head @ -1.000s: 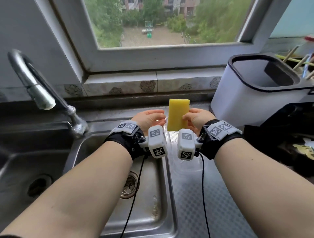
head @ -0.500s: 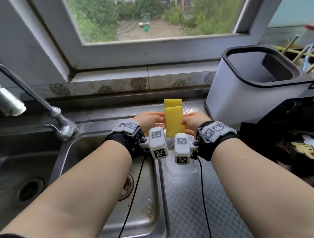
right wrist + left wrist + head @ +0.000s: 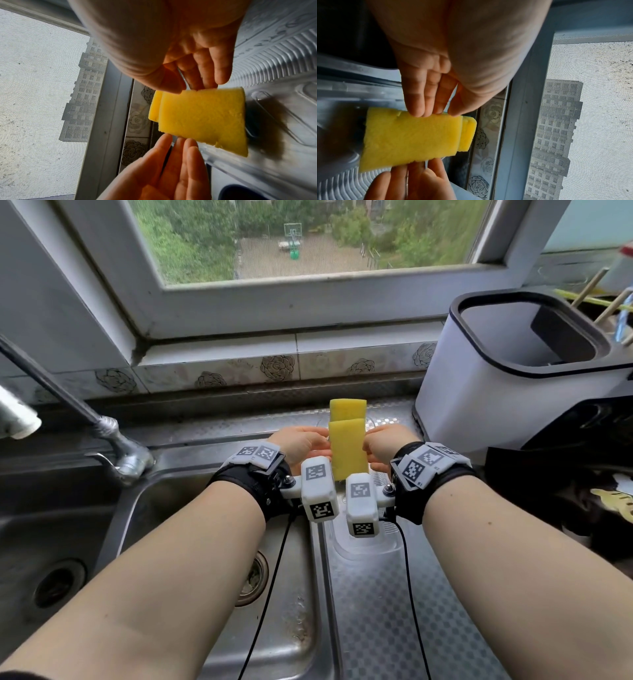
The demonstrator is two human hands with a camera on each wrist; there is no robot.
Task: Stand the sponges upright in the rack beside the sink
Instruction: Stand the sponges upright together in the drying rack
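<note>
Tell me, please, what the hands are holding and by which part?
The near sponge, standing upright: left hand and right hand touch its two side edges with straight fingertips.

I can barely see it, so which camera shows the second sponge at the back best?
The head view: the rear sponge stands clear above the front sponge. Both wrist views show only a thin strip beyond it.
</note>
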